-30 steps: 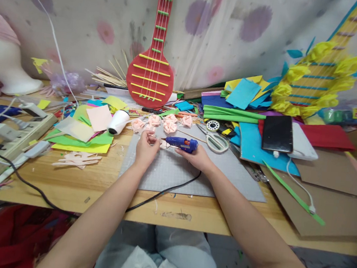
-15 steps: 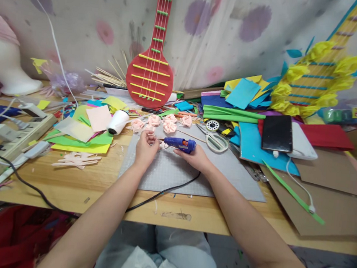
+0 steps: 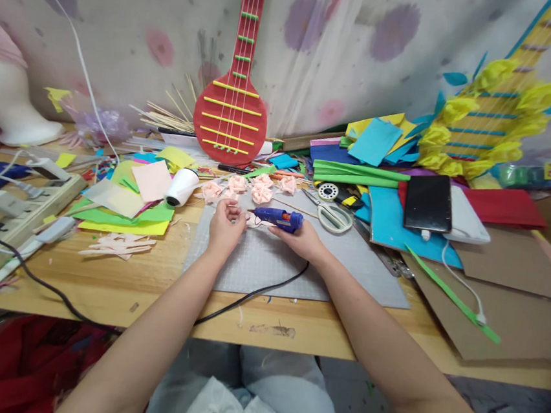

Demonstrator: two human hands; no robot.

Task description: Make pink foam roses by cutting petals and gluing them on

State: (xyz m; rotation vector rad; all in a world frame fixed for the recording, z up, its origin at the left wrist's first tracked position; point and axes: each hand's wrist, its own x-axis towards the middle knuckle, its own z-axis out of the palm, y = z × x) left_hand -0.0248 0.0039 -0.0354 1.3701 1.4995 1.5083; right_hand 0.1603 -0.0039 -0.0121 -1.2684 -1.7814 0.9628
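Observation:
My right hand [image 3: 303, 240] is wrapped round a blue hot glue gun [image 3: 281, 219], its nozzle pointing left. At the nozzle's tip my left hand [image 3: 227, 224] has its fingers closed in a pinch; what sits between them is hidden, too small to name. Both hands are over the grey cutting mat [image 3: 269, 267]. Just beyond them lie several pink crepe-paper flowers [image 3: 262, 189]. Scissors with pale handles [image 3: 335, 219] rest to the right of the glue gun, and a black cord [image 3: 260, 291] runs from the gun across the mat's front edge.
Coloured paper sheets [image 3: 131, 212], pink paper strips [image 3: 118, 244] and a white spool [image 3: 181, 186] lie to the left, near a power strip [image 3: 14, 233]. Behind stands a red paper banjo-like instrument [image 3: 230, 121]. A phone [image 3: 428, 204] and cardboard [image 3: 499, 312] are at right.
Both hands hold nearly the same place, with the glue gun's nozzle still at the left fingers. The glue gun has shifted very slightly; the view has moved a little.

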